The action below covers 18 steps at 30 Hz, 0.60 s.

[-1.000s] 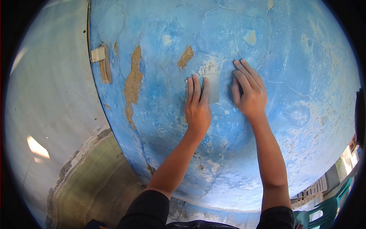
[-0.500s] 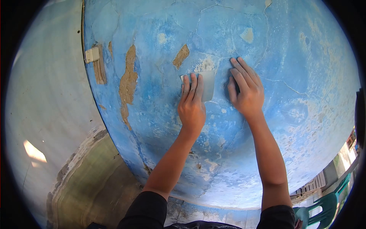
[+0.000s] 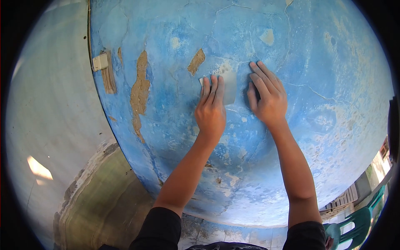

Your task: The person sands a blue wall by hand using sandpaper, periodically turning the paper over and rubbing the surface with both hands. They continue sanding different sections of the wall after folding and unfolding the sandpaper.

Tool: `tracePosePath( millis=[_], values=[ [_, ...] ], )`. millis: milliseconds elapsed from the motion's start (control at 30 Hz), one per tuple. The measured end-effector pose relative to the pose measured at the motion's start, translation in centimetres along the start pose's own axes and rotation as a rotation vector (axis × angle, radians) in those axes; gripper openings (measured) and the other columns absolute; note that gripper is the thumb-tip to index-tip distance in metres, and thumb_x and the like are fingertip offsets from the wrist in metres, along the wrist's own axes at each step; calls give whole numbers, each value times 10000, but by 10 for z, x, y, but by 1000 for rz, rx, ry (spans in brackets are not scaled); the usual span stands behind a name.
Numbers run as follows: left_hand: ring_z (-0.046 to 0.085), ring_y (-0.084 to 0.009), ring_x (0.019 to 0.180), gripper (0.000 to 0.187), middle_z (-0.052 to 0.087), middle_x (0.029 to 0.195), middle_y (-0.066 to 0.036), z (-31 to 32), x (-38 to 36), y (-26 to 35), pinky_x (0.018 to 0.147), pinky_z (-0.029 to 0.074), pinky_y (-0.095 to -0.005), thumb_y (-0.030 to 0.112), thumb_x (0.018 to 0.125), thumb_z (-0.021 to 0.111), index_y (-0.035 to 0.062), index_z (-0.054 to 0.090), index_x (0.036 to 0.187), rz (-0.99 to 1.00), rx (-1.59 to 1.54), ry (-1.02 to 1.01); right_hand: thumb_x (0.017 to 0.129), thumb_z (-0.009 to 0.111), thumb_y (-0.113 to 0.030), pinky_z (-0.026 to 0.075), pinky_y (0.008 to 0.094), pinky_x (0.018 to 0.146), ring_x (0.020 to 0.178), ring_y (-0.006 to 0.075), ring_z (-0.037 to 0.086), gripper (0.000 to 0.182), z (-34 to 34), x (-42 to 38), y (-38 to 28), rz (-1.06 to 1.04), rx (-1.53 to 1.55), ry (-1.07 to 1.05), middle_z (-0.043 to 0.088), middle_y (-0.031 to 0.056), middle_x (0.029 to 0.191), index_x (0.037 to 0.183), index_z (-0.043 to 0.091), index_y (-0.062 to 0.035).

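Note:
My left hand presses a grey sheet of sandpaper flat against the blue wall. Its fingers lie over the sheet's left part, and the right part sticks out beside them. The sheet covers the lower edge of a pale worn patch. To the right, my right hand rests on the wall with fingers stretched out, holding nothing. Grey dust coats the fingers of both hands. Cracks and peeled paint mark the surface around them.
Brown bare patches and a smaller one show left of my hands. A white switch box sits on wood near the wall's left edge. A green plastic chair stands at lower right. Tiles run along the bottom.
My left hand and the sandpaper have shifted slightly up and to the right along the wall. My right hand stays at almost the same spot.

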<state>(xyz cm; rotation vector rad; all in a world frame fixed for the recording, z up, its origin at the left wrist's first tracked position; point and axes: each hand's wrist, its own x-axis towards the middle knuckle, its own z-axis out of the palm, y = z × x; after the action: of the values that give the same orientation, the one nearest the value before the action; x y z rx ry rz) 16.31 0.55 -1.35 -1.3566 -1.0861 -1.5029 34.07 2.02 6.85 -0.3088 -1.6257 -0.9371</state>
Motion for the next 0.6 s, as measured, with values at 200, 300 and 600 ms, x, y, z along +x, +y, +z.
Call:
tracePosePath(
  millis=[200, 300, 600],
  values=[
    [542, -437, 1482, 638, 649, 1520, -225, 1, 19, 10, 1143, 559, -508, -171, 903, 638, 6, 629, 1516, -14, -1, 52, 863, 761, -49, 577, 444, 1095, 1350, 288, 693, 196, -2, 0, 2, -4, 20, -8, 776, 106, 1350, 1058, 768, -33],
    [535, -444, 1485, 625, 643, 1524, -231, -1, -2, 7, 1148, 551, -513, -159, 912, 633, 0, 624, 1517, 32, 3, 9, 860, 761, -45, 577, 446, 1095, 1352, 289, 692, 195, 0, -1, 3, -8, 24, -4, 778, 108, 1344, 1054, 766, -31],
    [537, -433, 1485, 640, 642, 1525, -233, -5, 3, 8, 1144, 556, -503, -165, 908, 625, 10, 622, 1523, 2, -20, -19, 858, 755, -37, 577, 446, 1094, 1349, 293, 693, 190, -1, -1, 2, -5, 25, 1, 779, 110, 1340, 1048, 757, -31]
  ],
)
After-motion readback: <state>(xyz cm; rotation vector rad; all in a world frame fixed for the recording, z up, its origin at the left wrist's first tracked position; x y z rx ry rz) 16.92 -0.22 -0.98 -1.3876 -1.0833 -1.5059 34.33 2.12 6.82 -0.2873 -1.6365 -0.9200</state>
